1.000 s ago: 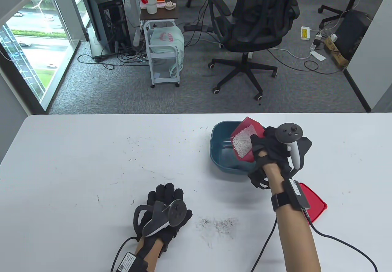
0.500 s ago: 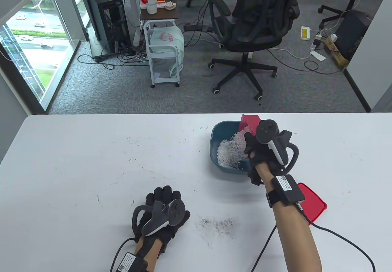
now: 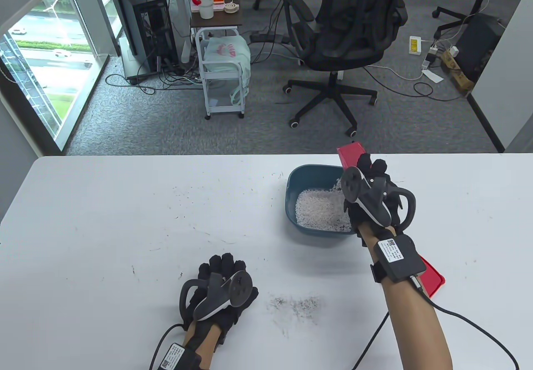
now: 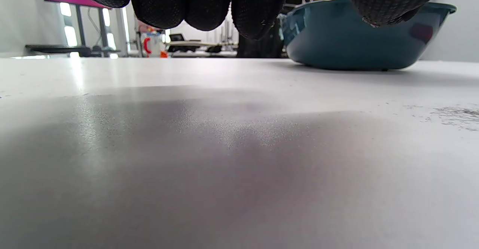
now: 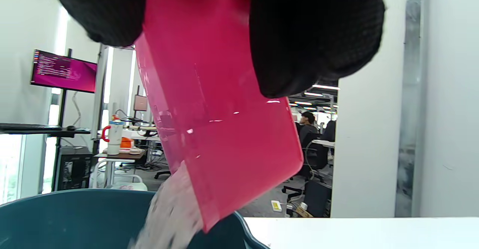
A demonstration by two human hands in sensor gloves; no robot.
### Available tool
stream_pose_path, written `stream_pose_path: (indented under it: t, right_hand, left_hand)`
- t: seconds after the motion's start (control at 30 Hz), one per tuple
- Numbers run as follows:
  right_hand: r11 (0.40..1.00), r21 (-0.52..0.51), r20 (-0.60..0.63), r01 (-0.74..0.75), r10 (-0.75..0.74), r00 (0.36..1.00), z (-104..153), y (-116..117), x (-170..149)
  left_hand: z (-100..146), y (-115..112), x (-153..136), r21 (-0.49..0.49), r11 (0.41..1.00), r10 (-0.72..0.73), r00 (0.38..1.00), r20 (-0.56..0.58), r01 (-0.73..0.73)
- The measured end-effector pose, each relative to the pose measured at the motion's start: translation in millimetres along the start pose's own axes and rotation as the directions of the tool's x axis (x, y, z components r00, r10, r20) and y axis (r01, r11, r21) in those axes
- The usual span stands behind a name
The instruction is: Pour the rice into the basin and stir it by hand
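Note:
A dark blue basin (image 3: 291,203) stands on the white table right of centre, with a heap of white rice (image 3: 320,214) inside. My right hand (image 3: 370,178) grips a red plastic box (image 3: 349,155) and tips it steeply over the basin's far right rim. In the right wrist view the red box (image 5: 217,110) hangs mouth down and rice (image 5: 170,211) streams from it into the basin (image 5: 75,219). My left hand (image 3: 222,272) rests flat on the table near the front, holding nothing. The left wrist view has its fingertips (image 4: 187,5) at the top and the basin (image 4: 359,39) beyond.
A red lid (image 3: 431,276) lies on the table behind my right forearm. Dark smudges (image 3: 297,305) mark the table near the front centre. Beyond the far edge are an office chair (image 3: 345,41) and a small white cart (image 3: 222,74) on the floor.
My right hand has tipped the red box further, from slanted to nearly upside down. The rice has left the box and piled up in the basin. My left hand has stayed put.

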State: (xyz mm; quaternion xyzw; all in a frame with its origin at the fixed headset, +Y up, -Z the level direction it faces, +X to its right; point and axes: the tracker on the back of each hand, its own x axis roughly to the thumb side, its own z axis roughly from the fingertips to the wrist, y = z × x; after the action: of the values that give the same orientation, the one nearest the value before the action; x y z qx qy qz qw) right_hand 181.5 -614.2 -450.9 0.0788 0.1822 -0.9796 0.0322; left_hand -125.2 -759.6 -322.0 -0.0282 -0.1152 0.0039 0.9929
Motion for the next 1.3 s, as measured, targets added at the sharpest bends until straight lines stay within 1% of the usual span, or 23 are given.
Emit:
stream_pose_path:
  t: [0.13,0.3,0.4,0.47,0.53,0.6,0.63,0.67,0.73,0.8,0.83,0.87,0.9,0.93,0.97,1.0,1.03,1.07,1.1,1.13,1.17,1.2,1.3]
  right_hand:
    - [1.0,-0.01,0.08,-0.014,0.015,0.997,6.0,-3.4,4.9]
    - [0.998,-0.031,0.223,-0.053,0.058,0.973,12.9,-6.0,9.1]
    - [0.994,-0.085,0.261,-0.067,0.087,0.961,16.9,-6.2,6.2]
    - [0.992,-0.115,0.251,-0.045,0.073,0.965,19.6,-2.6,0.8]
    - [0.994,-0.102,0.24,-0.027,0.051,0.97,23.3,12.7,-5.1]
    - [0.982,-0.042,0.256,-0.183,0.188,0.948,27.6,35.8,-6.7]
    - [0.975,-0.048,0.256,-0.217,0.222,0.941,29.6,39.8,-7.5]
    - [0.978,-0.106,0.255,-0.181,0.202,0.945,31.7,40.0,-9.7]
    - [0.987,-0.116,0.234,-0.114,0.139,0.962,32.9,34.2,-13.3]
    - [0.982,-0.174,0.216,-0.076,0.113,0.97,33.1,29.0,-15.7]
    - [0.979,-0.168,0.215,-0.114,0.149,0.965,31.5,30.0,-14.9]
    - [0.978,-0.131,0.227,-0.162,0.188,0.956,30.0,32.3,-13.2]
    - [0.965,-0.069,0.281,-0.255,0.264,0.923,28.4,35.5,-9.8]
    - [0.959,-0.099,0.276,-0.266,0.284,0.918,29.5,33.4,-9.5]
    - [0.956,-0.173,0.264,-0.236,0.276,0.924,31.6,27.9,-10.8]
    - [0.96,-0.219,0.241,-0.175,0.227,0.944,33.4,23.7,-13.5]
    - [0.966,-0.233,0.234,-0.115,0.17,0.957,34.1,22.8,-16.3]
    - [0.973,-0.203,0.243,-0.109,0.158,0.957,32.8,26.0,-16.8]
    - [0.973,-0.152,0.255,-0.175,0.21,0.944,32.1,30.5,-15.3]
    - [0.961,-0.128,0.281,-0.246,0.273,0.92,33.5,34.0,-14.1]
    - [0.94,-0.164,0.295,-0.298,0.335,0.895,37.3,35.4,-13.3]
    - [0.928,-0.246,0.282,-0.279,0.344,0.896,41.9,32.3,-14.8]
    - [0.95,-0.296,0.246,-0.099,0.176,0.953,46.3,25.7,-25.2]
  left_hand:
    - [-0.1,-0.2,0.9,-0.002,1.0,-0.004,1.0,0.002,0.004]
    - [-0.3,-0.6,2.4,-0.006,1.0,-0.009,1.0,0.007,0.009]
    - [-0.2,-0.5,2.9,-0.009,1.0,-0.013,1.0,0.008,0.013]
    - [-0.1,-0.3,3.2,-0.008,1.0,-0.014,1.0,0.008,0.014]
    - [-0.1,-0.1,3.2,-0.007,1.0,-0.014,1.0,0.007,0.014]
    - [-0.1,-0.2,3.3,-0.006,1.0,-0.012,1.0,0.007,0.012]
    - [-0.1,-0.3,3.4,-0.006,1.0,-0.012,1.0,0.007,0.012]
    - [-0.1,-0.3,3.6,-0.006,1.0,-0.013,1.0,0.007,0.013]
    - [-0.5,-1.1,4.0,-0.01,1.0,-0.014,1.0,0.008,0.014]
    - [-1.2,-2.4,3.8,-0.02,1.0,-0.017,1.0,0.007,0.017]
    - [-1.4,-2.9,3.5,-0.025,1.0,-0.019,1.0,0.005,0.019]
    - [-1.4,-3.0,3.2,-0.026,0.999,-0.019,1.0,0.004,0.019]
    - [-1.4,-2.9,2.7,-0.027,0.999,-0.019,1.0,0.002,0.019]
    - [-1.3,-2.8,2.4,-0.026,0.999,-0.018,1.0,0.0,0.018]
    - [-1.1,-2.5,2.0,-0.025,1.0,-0.017,1.0,-0.002,0.017]
    - [-1.2,-2.7,1.8,-0.025,1.0,-0.016,1.0,-0.003,0.016]
    - [-1.2,-3.0,1.7,-0.026,1.0,-0.015,1.0,-0.004,0.015]
    - [-1.1,-3.0,1.6,-0.028,0.999,-0.016,1.0,-0.005,0.016]
    - [-1.2,-3.2,1.9,-0.031,0.999,-0.018,1.0,-0.005,0.018]
    - [-1.3,-3.3,2.1,-0.033,0.999,-0.02,1.0,-0.005,0.019]
    - [-1.4,-3.3,2.2,-0.034,0.999,-0.022,1.0,-0.004,0.022]
    - [-1.4,-3.3,2.1,-0.035,0.999,-0.023,1.0,-0.004,0.023]
    - [-1.1,-3.5,1.9,-0.043,0.999,-0.025,1.0,-0.006,0.025]
